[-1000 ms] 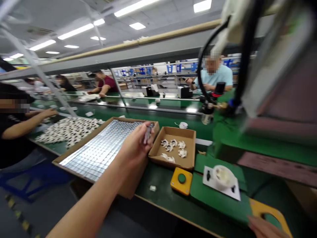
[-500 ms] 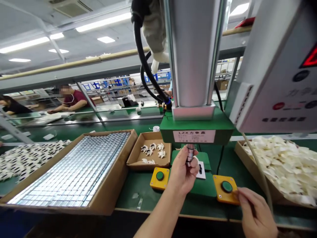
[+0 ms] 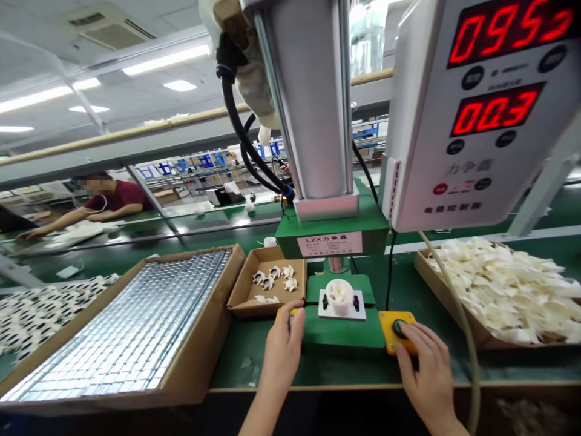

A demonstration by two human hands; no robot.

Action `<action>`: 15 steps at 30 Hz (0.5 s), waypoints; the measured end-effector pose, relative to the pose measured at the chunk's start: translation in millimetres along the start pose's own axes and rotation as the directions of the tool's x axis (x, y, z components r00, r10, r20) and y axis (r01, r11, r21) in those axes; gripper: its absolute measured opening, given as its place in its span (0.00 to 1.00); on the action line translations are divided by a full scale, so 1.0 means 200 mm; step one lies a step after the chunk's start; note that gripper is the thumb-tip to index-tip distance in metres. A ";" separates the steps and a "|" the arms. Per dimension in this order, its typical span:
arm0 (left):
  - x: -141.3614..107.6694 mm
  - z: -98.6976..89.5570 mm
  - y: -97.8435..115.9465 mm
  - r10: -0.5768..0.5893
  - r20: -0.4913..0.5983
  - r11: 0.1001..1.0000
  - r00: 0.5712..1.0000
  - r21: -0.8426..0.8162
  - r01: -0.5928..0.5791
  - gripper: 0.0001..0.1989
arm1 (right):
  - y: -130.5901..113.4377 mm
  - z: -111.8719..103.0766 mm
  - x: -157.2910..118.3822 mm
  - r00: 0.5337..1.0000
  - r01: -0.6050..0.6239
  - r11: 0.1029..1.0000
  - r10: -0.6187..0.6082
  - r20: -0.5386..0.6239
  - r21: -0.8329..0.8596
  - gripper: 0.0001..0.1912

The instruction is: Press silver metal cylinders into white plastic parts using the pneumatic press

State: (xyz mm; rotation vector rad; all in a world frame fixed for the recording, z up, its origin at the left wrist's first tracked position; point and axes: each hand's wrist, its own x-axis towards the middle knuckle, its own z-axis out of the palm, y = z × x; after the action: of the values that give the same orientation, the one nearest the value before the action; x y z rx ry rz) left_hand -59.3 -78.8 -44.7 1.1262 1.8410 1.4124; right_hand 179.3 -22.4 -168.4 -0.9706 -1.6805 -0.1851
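Note:
My left hand [image 3: 282, 345] lies over the left yellow button box [image 3: 294, 312], hiding most of it. Its fingers are apart, and nothing shows in them. On the right yellow button box [image 3: 391, 346], my right hand [image 3: 424, 357] rests with fingers stretched over the green button [image 3: 399, 327]. Between the hands stands a green press [image 3: 333, 233] with its metal shaft [image 3: 335, 264] pointing down. Below the shaft, a white round plastic holder [image 3: 339, 297] sits on a white plate [image 3: 323, 311] on the green base [image 3: 342, 332]. Pale plastic shows inside the holder.
Shiny metal pieces in rows fill a large carton [image 3: 200, 363] at left. A small carton [image 3: 242, 304] holds several white bladed parts. White pieces [image 3: 503, 290] heap at right, beside a hanging hose [image 3: 460, 309]. A control box [image 3: 463, 145] hangs above. A person [image 3: 115, 200] works opposite.
My left hand has left the press shaft and moved down-left onto the left button box. My right hand has moved left onto the right button. The view has shifted, showing the red digits.

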 end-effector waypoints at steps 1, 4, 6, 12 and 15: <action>-0.01 -0.06 -0.05 0.014 -0.013 0.995 1.000 0.103 -0.013 0.13 | 0.00 0.00 0.00 1.000 0.002 1.000 -0.002 -0.005 -0.003 0.22; -0.04 -0.16 -0.16 0.052 -0.034 0.924 0.998 0.382 -0.035 0.13 | -0.01 0.01 0.01 1.000 0.009 1.000 -0.009 -0.015 -0.012 0.22; -0.06 -0.17 -0.20 0.103 0.005 0.764 0.995 0.640 -0.082 0.17 | -0.01 0.01 0.01 1.000 0.019 1.000 -0.019 -0.022 -0.020 0.21; -0.05 -0.16 -0.18 0.119 0.107 0.543 0.987 0.825 -0.155 0.19 | 0.00 0.02 0.02 0.999 0.050 0.996 -0.050 -0.010 -0.077 0.16; -0.03 -0.18 -0.15 0.111 0.132 0.573 0.985 0.801 -0.172 0.19 | 0.00 0.03 0.03 0.998 0.058 0.995 -0.057 0.008 -0.085 0.15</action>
State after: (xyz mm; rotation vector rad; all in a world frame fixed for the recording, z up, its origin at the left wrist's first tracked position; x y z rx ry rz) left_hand -94.6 -105.1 -63.6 1.7528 2.4706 0.4982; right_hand 174.6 -17.3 -165.5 -0.9873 -1.7184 -0.2949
